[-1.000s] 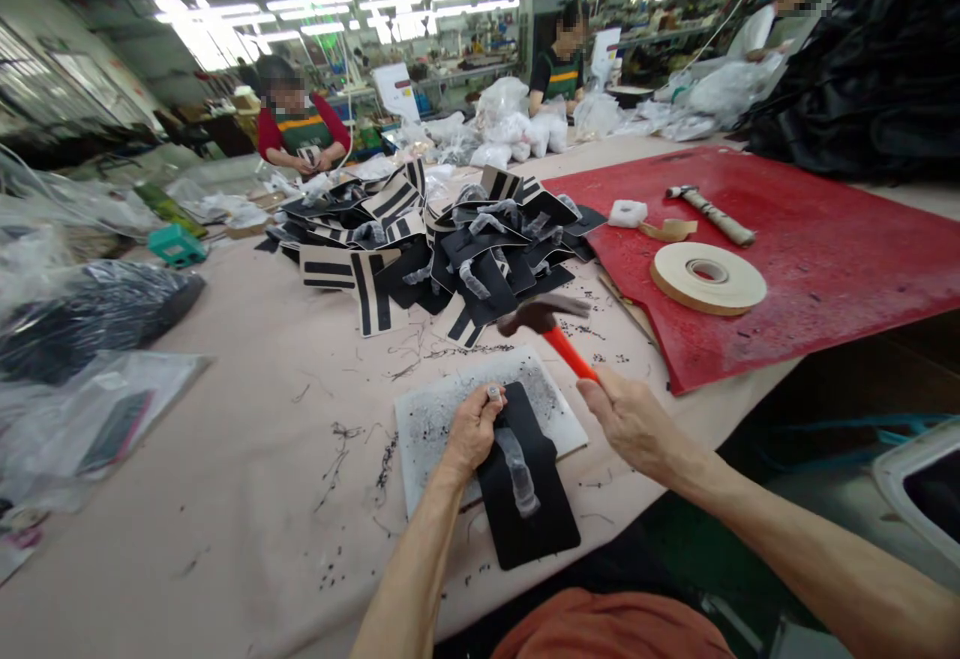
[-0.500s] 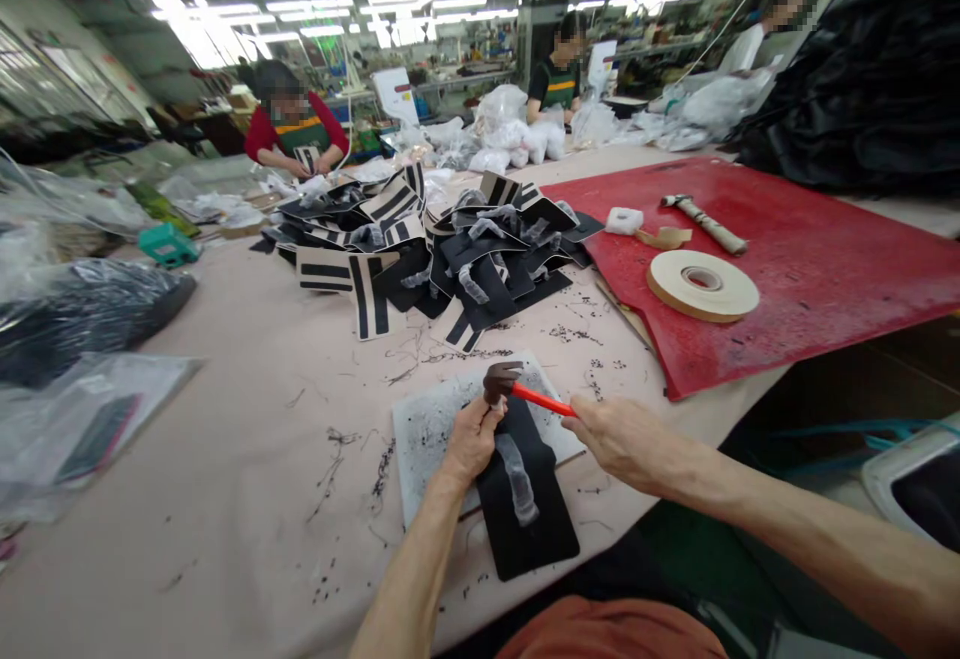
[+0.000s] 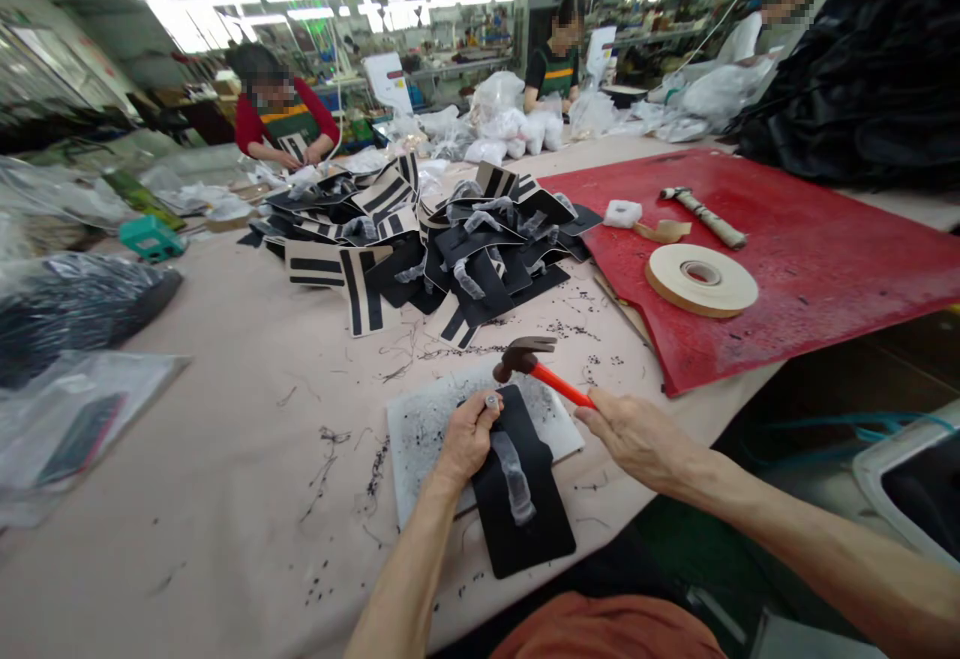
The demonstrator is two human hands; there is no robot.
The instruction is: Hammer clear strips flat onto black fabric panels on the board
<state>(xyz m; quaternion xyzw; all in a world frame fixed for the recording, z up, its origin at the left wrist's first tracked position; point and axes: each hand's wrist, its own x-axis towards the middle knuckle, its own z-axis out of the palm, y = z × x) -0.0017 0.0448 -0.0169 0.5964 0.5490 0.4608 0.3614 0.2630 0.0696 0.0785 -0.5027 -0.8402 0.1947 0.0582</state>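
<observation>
In my right hand (image 3: 630, 431) is a claw hammer (image 3: 551, 379) with an orange-red handle, its dark head raised just above and right of my left hand. My left hand (image 3: 469, 439) is closed around an upright metal punch (image 3: 492, 401), whose round top end shows above the fingers; its lower tip is hidden. Beneath that hand lies a black flat panel (image 3: 525, 539) with a strip wrapped in clear plastic along its middle. The panel's far part rests on a pale board (image 3: 420, 439) speckled with black bits, while its near end reaches past the board onto the table.
Beyond the board is a heap of black panels (image 3: 480, 279), some showing striped backs. On the red sheet (image 3: 825, 269) at right lie a tape roll (image 3: 739, 289) and a wrapped mallet (image 3: 705, 217). Plastic bags (image 3: 82, 429) lie left. Several co-workers sit or stand across the table.
The hammer head has lifted off the punch's top and moved slightly right, with my right hand. My left hand stays on the punch. The view has shifted a little.
</observation>
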